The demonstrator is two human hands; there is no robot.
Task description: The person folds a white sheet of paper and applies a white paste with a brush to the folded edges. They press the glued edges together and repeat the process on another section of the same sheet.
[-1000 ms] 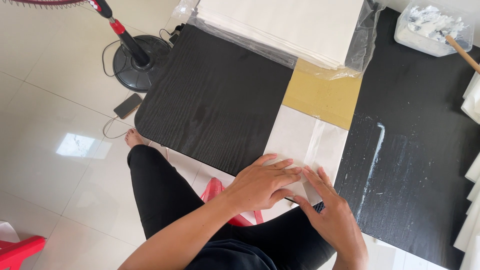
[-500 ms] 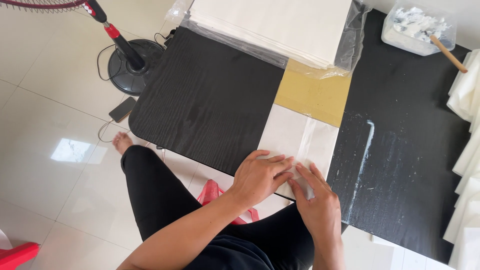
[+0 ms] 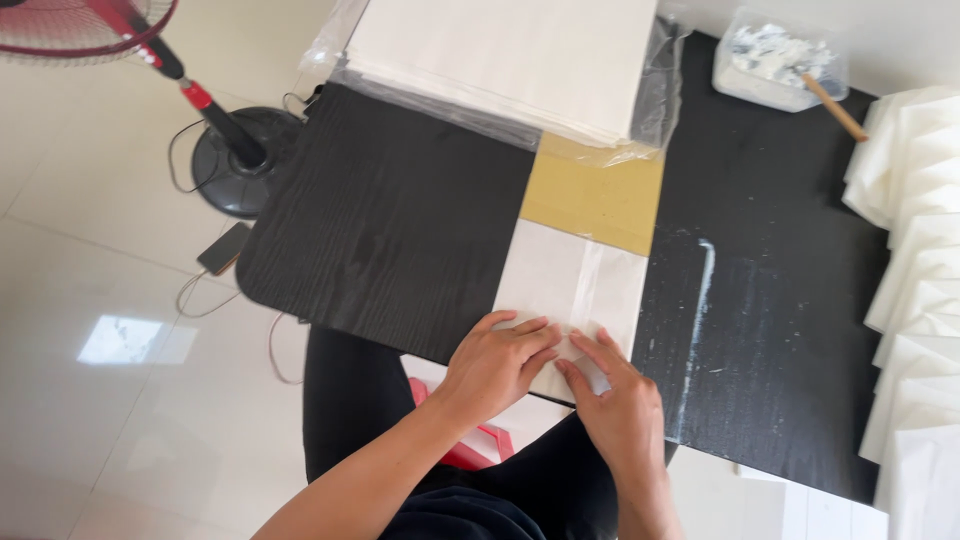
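At the black table's (image 3: 790,330) far corner, a clear tub (image 3: 780,60) holds white paste and a wooden stick (image 3: 832,108); both hands, left (image 3: 497,362) and right (image 3: 617,400), press flat, grasping nothing, on folded white paper (image 3: 570,290).

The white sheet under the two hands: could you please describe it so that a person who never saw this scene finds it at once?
Start at the black table and go to its near edge, below the yellow-brown board. The white sheet lies flat there, with the left hand and right hand pressing its near end. Unlike the wrapped stack of paper and the folded pieces at the right, it is single and has a lengthwise fold.
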